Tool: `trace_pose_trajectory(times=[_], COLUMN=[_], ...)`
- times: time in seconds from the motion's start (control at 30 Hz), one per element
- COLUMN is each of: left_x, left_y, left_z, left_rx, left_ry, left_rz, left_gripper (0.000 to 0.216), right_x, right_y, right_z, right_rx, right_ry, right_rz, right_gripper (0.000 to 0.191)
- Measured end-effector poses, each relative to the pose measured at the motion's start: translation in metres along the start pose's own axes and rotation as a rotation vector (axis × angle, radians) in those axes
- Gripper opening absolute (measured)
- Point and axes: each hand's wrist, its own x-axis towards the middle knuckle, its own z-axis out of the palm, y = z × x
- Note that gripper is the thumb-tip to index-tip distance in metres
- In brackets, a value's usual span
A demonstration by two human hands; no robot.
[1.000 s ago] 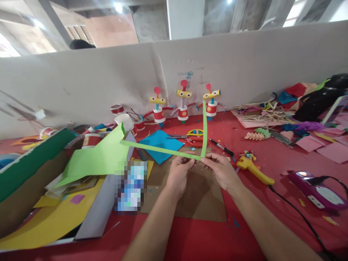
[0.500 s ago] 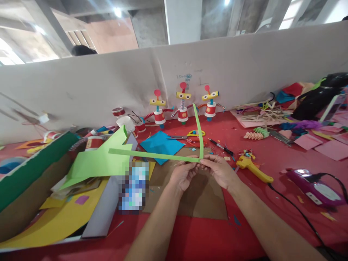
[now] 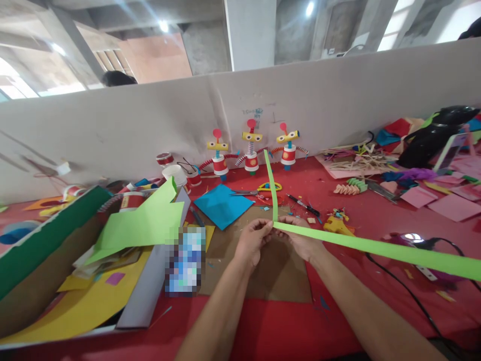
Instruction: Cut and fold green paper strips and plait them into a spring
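Green sheet (image 3: pixel 143 225) lies at left on the open box (image 3: pixel 48 230), w/ blue paper (image 3: pixel 221 205) just right of it. Our left hand (image 3: pixel 252 240) and right hand (image 3: pixel 302 241) meet over the brown cardboard (image 3: pixel 278 278), both pinching the green strip (image 3: pixel 376 248) at its fold: one leg stands up, the other runs off right. Yellow tool (image 3: pixel 336 225), prob. a glue gun, sits behind the strip.

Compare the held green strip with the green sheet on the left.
The green strip is narrow and long; the green sheet is broad. The left hand and right hand pinch the green strip above the table; the green sheet lies untouched on a paper pile. The green strip bends sharply at the pinch; the green sheet is mostly flat. Both are light green paper.
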Motion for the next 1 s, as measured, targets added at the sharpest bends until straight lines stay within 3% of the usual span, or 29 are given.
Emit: trace_pose_trajectory(times=[0.17, 0.37, 0.6, 0.8, 1.0], left_x=[0.000, 0.001, 0.000, 0.002, 0.001], left_y=[0.001, -0.003, -0.001, -0.003, -0.003], left_z=[0.000, 0.001, -0.003, -0.001, 0.003], left_rx=[0.017, 0.145, 0.066, 0.064, 0.021], left_ry=[0.000, 0.115, 0.016, 0.088, 0.113], left_rz=[-0.041, 0.051, 0.019, 0.027, 0.080], left_gripper=[0.028, 0.025, 0.028, 0.030, 0.025], right_x=[0.001, 0.004, 0.001, 0.001, -0.005], right_y=[0.002, 0.008, 0.001, 0.002, -0.003], right_z=[-0.004, -0.005, -0.002, -0.001, 0.003], right_rx=[0.010, -0.070, -0.297, -0.343, -0.489], right_ry=[-0.030, -0.016, 0.060, 0.020, 0.051], right_rz=[0.008, 0.021, -0.144, -0.181, -0.311], right_gripper=[0.021, 0.029, 0.032, 0.030, 0.017])
